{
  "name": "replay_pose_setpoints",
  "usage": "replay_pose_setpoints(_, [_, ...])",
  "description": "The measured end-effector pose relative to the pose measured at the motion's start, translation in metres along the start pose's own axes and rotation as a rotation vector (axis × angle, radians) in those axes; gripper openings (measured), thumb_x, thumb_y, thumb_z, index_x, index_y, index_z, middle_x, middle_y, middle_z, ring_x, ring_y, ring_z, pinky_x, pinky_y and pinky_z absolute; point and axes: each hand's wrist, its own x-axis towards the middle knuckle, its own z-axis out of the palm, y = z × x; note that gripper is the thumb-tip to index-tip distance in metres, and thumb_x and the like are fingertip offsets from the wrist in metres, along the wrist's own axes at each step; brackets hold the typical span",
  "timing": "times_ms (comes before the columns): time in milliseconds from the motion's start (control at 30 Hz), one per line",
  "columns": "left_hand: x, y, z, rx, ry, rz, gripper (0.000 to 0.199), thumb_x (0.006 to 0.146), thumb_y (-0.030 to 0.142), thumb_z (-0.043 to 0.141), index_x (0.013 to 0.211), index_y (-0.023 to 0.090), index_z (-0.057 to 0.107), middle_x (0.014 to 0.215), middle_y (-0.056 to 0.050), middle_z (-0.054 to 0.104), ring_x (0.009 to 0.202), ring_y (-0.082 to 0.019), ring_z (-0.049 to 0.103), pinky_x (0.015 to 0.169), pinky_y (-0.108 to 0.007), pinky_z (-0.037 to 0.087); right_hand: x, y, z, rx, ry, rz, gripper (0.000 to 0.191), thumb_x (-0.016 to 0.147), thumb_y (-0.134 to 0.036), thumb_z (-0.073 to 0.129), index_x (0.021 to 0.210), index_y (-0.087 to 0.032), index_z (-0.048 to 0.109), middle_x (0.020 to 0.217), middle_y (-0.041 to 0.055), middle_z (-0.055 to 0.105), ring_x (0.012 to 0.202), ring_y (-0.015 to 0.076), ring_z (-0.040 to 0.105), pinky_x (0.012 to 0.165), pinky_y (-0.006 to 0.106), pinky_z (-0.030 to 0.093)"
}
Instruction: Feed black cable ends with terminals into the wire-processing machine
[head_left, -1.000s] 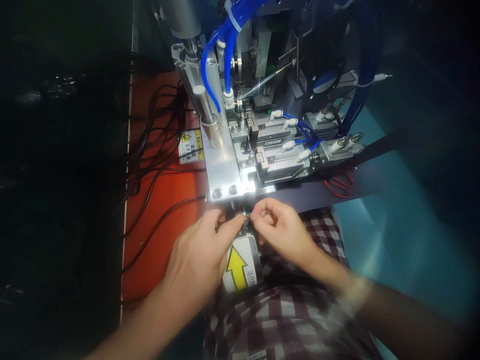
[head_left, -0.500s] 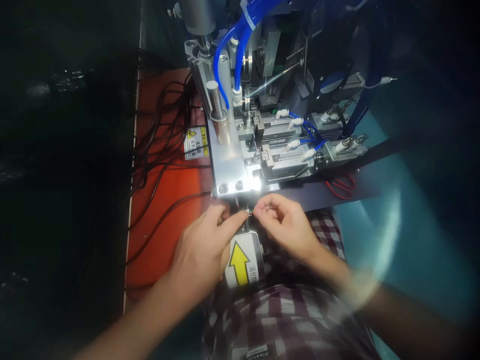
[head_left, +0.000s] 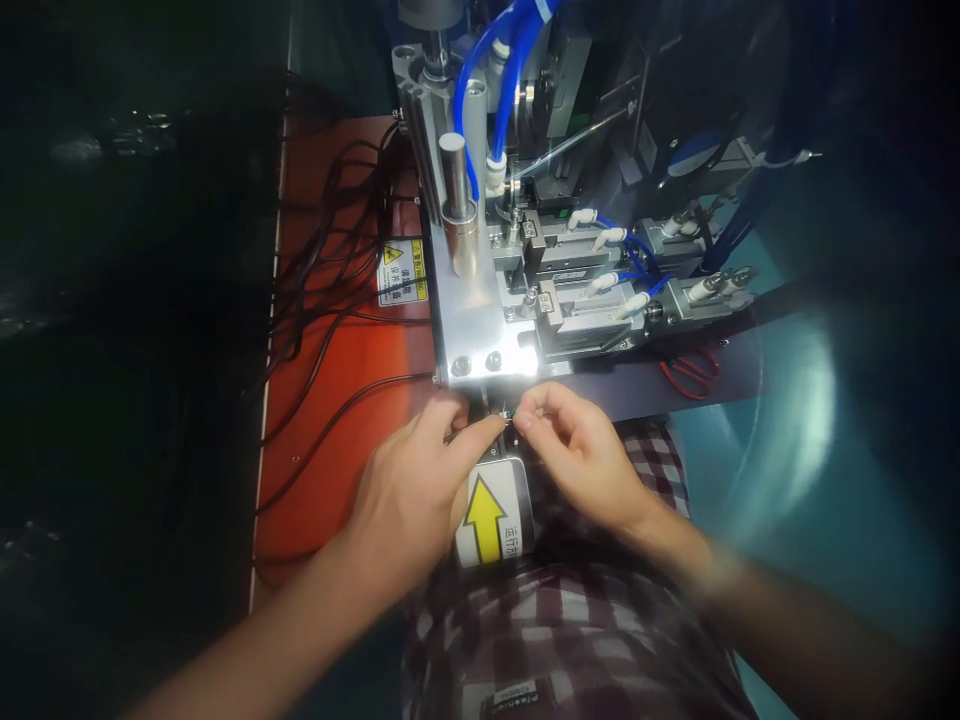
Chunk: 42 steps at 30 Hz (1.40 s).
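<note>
Just in front of a machine's bright metal plate (head_left: pixel 480 330), both hands meet over a narrow dark rail. My left hand (head_left: pixel 420 470) reaches in with its thumb extended to a tiny part between the hands; its other fingers curl at the plate's edge. My right hand (head_left: pixel 581 450) pinches at the same spot with thumb and forefinger together. The small part is mostly covered by the fingertips, and I cannot make out its kind. Below the hands, nearer my body, sits a white label (head_left: pixel 491 512) with a yellow arrow.
Pneumatic cylinders (head_left: pixel 589 310) with white fittings and blue tubes (head_left: pixel 480 70) stand behind the plate. Black cables (head_left: pixel 322 250) lie over the orange surface (head_left: pixel 337 420) at left, beside a yellow-and-white warning label (head_left: pixel 403 272). A red cable (head_left: pixel 690 375) lies at right.
The machine appears slightly farther right and higher in view. Both hands keep nearly the same pose, fingertips close together over the rail.
</note>
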Motion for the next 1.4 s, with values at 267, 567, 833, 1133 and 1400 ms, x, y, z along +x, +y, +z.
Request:
replay_pose_setpoints(267, [-0.0001, 0.0001, 0.0005, -0.015, -0.006, -0.003, 0.033, 0.087, 0.011, 0.046, 0.111, 0.015, 0.068, 0.087, -0.008, 0.053, 0.068, -0.016, 0.057, 0.052, -0.025, 0.047, 0.0000, -0.0009, 0.0008, 0.044, 0.014, 0.077, 0.012, 0.089, -0.029, 0.052, 0.081, -0.020, 0.053, 0.069, -0.0008, 0.050, 0.063, 0.0141, 0.047, 0.058, 0.027, 0.039])
replay_pose_setpoints(567, [-0.0010, 0.0007, 0.0002, -0.012, -0.021, -0.020, 0.034, 0.086, 0.010, 0.046, 0.112, 0.016, 0.067, 0.089, -0.008, 0.053, 0.068, -0.015, 0.057, 0.052, -0.024, 0.047, -0.0011, -0.0036, 0.0010, 0.084, 0.012, 0.095, 0.013, 0.090, -0.029, 0.053, 0.080, -0.020, 0.053, 0.074, -0.0004, 0.051, 0.066, 0.0134, 0.047, 0.060, 0.026, 0.040])
replay_pose_setpoints(833, [0.0001, 0.0004, 0.0005, 0.010, -0.025, -0.020, 0.034, 0.087, 0.012, 0.044, 0.112, 0.019, 0.066, 0.088, -0.006, 0.054, 0.070, -0.014, 0.057, 0.055, -0.023, 0.048, -0.0003, -0.0023, 0.0012, 0.070, 0.020, 0.117, 0.013, 0.089, -0.028, 0.053, 0.078, -0.020, 0.052, 0.069, -0.0014, 0.049, 0.065, 0.0137, 0.046, 0.059, 0.026, 0.038])
replay_pose_setpoints(1133, [0.0000, 0.0004, 0.0009, -0.013, -0.013, -0.027, 0.033, 0.087, 0.011, 0.045, 0.111, 0.018, 0.068, 0.089, -0.008, 0.055, 0.074, -0.017, 0.058, 0.055, -0.024, 0.049, 0.0003, -0.0044, 0.0015, 0.089, 0.005, 0.109, 0.015, 0.089, -0.031, 0.052, 0.079, -0.020, 0.052, 0.066, -0.0020, 0.047, 0.063, 0.0138, 0.046, 0.056, 0.026, 0.038])
replay_pose_setpoints(1400, [-0.0006, 0.0000, 0.0007, -0.024, -0.004, -0.028, 0.034, 0.086, 0.010, 0.045, 0.110, 0.018, 0.068, 0.088, -0.007, 0.055, 0.074, -0.016, 0.059, 0.056, -0.024, 0.050, 0.0001, -0.0046, 0.0023, 0.063, 0.019, 0.128, 0.015, 0.088, -0.030, 0.053, 0.077, -0.020, 0.052, 0.069, -0.0012, 0.050, 0.064, 0.0138, 0.047, 0.060, 0.027, 0.040])
